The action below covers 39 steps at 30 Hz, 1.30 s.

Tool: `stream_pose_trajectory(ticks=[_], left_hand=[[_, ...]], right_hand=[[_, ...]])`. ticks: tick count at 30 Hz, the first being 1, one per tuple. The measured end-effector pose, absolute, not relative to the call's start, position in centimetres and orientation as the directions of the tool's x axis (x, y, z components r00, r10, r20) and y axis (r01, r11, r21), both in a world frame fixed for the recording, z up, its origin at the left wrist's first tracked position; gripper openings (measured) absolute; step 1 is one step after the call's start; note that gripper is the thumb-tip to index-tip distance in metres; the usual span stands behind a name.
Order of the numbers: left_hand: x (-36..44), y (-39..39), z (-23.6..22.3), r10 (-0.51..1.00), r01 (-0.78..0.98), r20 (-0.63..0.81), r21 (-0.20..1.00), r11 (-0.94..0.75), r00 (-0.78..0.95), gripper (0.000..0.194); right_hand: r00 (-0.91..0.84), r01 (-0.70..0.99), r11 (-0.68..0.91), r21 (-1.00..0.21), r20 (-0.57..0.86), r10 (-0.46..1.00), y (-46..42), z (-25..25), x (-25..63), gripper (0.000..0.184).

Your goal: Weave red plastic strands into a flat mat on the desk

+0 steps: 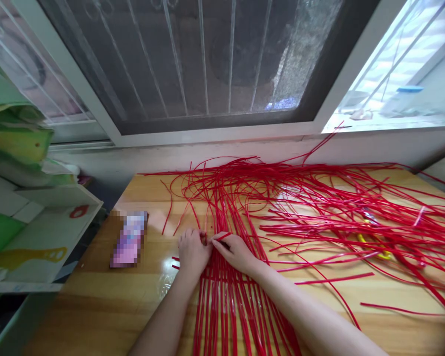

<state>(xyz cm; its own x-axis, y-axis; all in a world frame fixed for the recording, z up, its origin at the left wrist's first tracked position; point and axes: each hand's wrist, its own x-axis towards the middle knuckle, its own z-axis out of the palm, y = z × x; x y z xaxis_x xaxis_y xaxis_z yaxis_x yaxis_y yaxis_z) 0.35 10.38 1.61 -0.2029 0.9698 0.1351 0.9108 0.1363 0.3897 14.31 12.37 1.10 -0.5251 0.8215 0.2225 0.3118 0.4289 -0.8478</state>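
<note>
Long red plastic strips lie side by side down the table's middle, running toward me. A few red strips cross them, and their ends stick out left of my left wrist. My left hand rests at the left edge of the row, thumb and fingers pinched on a red strip. My right hand lies over the row, its thumb and forefinger closed on a red strip near the left fingertips. The two hands almost touch. Clear tape seems to lie across the strips below the hands.
A loose pile of red strips spreads over the back and right of the wooden table. A pixelated phone-like object lies at left. Something yellow shows under the pile. A window stands behind, a shelf at left.
</note>
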Motion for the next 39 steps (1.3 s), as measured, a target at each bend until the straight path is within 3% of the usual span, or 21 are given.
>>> stream_pose_trajectory(ticks=[6, 9, 16, 20, 25, 29, 39], left_hand=[[-0.2, 10.6, 0.8, 0.973, 0.759, 0.13, 0.648, 0.064, -0.193, 0.006], [-0.7, 10.8, 0.1, 0.979, 0.635, 0.154, 0.772, -0.033, -0.136, 0.012], [-0.9, 11.0, 0.0, 0.979, 0.424, 0.149, 0.903, -0.076, -0.142, 0.014], [-0.7, 10.9, 0.2, 0.974, 0.403, 0.157, 0.912, -0.08, -0.163, 0.01], [-0.4, 10.6, 0.6, 0.95, 0.532, 0.278, 0.831, -0.163, -0.142, 0.01], [-0.2, 10.5, 0.8, 0.939, 0.598, 0.33, 0.773, -0.211, -0.094, 0.01], [-0.8, 11.1, -1.3, 0.978, 0.466, 0.175, 0.879, -0.103, -0.115, 0.009]], right_hand=[[-0.504, 0.334, 0.339, -0.879, 0.137, 0.853, 12.8, 1.3, 14.2, 0.021], [-0.48, 0.361, 0.3, -0.883, 0.1, 0.871, 13.1, 1.2, 14.0, 0.021], [-0.448, 0.381, 0.268, -0.885, 0.077, 0.891, 13.3, 1.1, 14.0, 0.023], [-0.453, 0.278, 0.188, -0.942, 0.044, 0.89, 13.5, 1.0, 14.2, 0.024], [-0.471, 0.124, 0.007, -0.992, -0.053, 0.881, 13.8, 0.5, 14.2, 0.017], [-0.466, 0.154, 0.061, -0.986, -0.018, 0.885, 14.0, 0.6, 14.4, 0.019], [-0.377, 0.209, 0.118, -0.971, 0.031, 0.926, 13.8, 1.2, 14.8, 0.021]])
